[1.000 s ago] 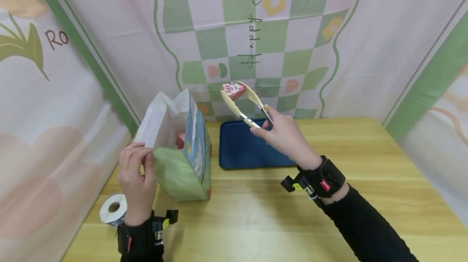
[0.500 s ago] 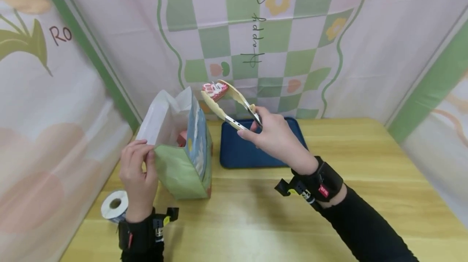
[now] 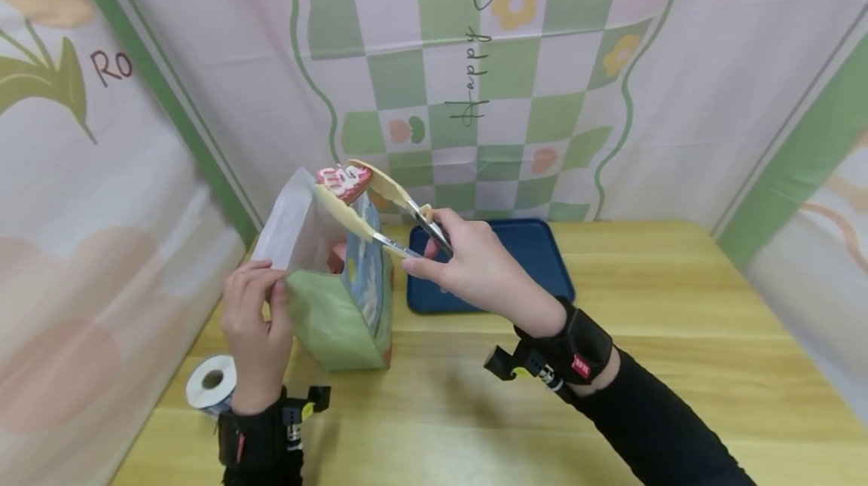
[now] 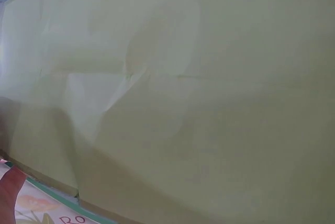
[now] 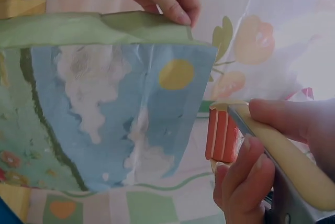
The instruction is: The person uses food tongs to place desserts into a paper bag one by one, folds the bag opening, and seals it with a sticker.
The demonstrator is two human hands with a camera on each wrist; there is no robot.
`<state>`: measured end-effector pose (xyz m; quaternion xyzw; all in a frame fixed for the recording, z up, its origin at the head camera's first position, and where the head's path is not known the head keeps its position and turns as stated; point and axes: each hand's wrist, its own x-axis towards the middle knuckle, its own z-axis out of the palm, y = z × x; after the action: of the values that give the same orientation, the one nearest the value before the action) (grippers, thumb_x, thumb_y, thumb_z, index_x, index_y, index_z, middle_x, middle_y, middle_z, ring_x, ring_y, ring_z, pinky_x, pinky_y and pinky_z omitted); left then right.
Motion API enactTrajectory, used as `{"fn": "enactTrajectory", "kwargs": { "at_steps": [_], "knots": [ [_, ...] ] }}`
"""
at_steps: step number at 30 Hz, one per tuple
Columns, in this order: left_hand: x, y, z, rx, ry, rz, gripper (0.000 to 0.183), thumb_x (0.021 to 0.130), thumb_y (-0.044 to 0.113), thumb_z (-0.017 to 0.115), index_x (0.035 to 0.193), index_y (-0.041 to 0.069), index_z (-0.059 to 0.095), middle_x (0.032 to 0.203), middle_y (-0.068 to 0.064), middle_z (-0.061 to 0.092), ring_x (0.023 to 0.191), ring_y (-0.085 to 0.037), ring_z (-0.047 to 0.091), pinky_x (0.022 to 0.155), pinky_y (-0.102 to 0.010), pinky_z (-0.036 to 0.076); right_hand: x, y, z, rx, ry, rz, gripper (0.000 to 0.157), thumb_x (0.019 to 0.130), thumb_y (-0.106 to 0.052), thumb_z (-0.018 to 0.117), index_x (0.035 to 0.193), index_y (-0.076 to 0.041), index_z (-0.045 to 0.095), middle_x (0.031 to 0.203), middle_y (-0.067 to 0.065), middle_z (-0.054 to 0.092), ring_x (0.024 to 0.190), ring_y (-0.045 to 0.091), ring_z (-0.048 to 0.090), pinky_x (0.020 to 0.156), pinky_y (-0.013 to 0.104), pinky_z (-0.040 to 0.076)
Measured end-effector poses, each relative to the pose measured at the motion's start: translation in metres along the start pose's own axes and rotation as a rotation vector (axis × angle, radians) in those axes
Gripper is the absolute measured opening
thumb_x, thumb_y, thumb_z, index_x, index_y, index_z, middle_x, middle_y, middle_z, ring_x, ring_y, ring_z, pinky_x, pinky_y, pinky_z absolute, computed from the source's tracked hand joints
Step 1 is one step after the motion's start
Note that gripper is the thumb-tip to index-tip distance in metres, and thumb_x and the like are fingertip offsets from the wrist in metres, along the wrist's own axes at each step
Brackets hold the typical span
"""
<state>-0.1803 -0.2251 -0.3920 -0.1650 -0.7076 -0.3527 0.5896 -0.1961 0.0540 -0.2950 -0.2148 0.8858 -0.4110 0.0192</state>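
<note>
With my right hand I hold metal tongs with cream tips. Between the tips sits a red layered cake slice with white and pink topping, above the mouth of an upright paper bag. The slice's striped side shows in the right wrist view, beside the bag's blue printed face. My left hand pinches the bag's near-left rim. Something red is partly visible inside the bag. The bag's green side fills most of the left wrist view.
A dark blue tray lies at the back of the wooden table, behind the right hand. A roll of white labels stands at the left, near the left wrist. Patterned curtains enclose the table's back and sides.
My right hand has moved left with the tongs and cake slice, from above the tray to over the bag's opening. My left hand stays at the bag's rim.
</note>
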Motion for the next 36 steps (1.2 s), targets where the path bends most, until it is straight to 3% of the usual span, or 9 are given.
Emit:
{"fn": "enactTrajectory", "kwargs": {
  "at_steps": [9,12,17,22,27,36],
  "knots": [
    [0.002,0.000,0.003,-0.002,0.000,-0.002,0.028,0.096,0.014,0.059,0.083,-0.010,0.065,0.085,-0.027,0.063,0.095,-0.044,0.060,0.100,-0.028,0.046,-0.001,-0.011,0.005,-0.078,-0.027,-0.075,0.047,0.087,-0.046,0.071,0.122,-0.020,0.051,0.084,-0.006,0.062,0.059,0.013,0.052,0.053,0.028,0.043],
    [0.002,-0.001,0.004,0.000,-0.003,-0.003,0.027,0.095,0.014,0.060,0.084,-0.010,0.065,0.086,-0.027,0.063,0.095,-0.043,0.060,0.101,-0.028,0.045,-0.001,-0.011,0.005,-0.112,-0.020,-0.084,0.057,0.085,-0.049,0.072,0.128,-0.019,0.051,0.086,-0.007,0.062,0.064,0.013,0.052,0.057,0.027,0.043],
    [0.002,-0.001,0.005,0.002,-0.012,-0.005,0.027,0.095,0.014,0.060,0.084,-0.010,0.065,0.087,-0.027,0.064,0.096,-0.043,0.060,0.101,-0.027,0.045,-0.005,-0.007,0.000,-0.092,0.007,-0.034,0.080,0.081,-0.055,0.073,0.144,-0.017,0.042,0.095,-0.007,0.063,0.067,0.013,0.057,0.062,0.029,0.047],
    [0.003,0.002,0.005,0.012,-0.012,-0.010,0.024,0.094,0.011,0.060,0.084,-0.010,0.065,0.087,-0.027,0.064,0.096,-0.043,0.059,0.101,-0.025,0.045,-0.010,0.004,-0.009,-0.014,0.062,0.009,0.066,0.080,-0.052,0.075,0.134,-0.024,0.047,0.099,-0.004,0.064,0.064,0.013,0.062,0.062,0.031,0.052],
    [0.004,0.006,0.005,0.010,-0.002,-0.009,0.023,0.094,0.009,0.060,0.084,-0.010,0.065,0.087,-0.028,0.063,0.095,-0.044,0.059,0.100,-0.023,0.044,-0.016,0.020,-0.019,0.009,0.101,0.056,0.057,0.080,-0.052,0.075,0.124,-0.026,0.050,0.094,0.001,0.063,0.062,0.017,0.060,0.061,0.032,0.049],
    [0.002,0.012,0.000,0.014,-0.011,-0.013,0.021,0.094,0.007,0.060,0.083,-0.011,0.064,0.087,-0.029,0.062,0.094,-0.045,0.058,0.101,-0.020,0.042,-0.029,0.055,-0.025,-0.014,0.158,0.182,0.061,0.077,-0.058,0.075,0.121,-0.021,0.052,0.089,0.006,0.062,0.063,0.018,0.056,0.059,0.031,0.044]
  ]
}}
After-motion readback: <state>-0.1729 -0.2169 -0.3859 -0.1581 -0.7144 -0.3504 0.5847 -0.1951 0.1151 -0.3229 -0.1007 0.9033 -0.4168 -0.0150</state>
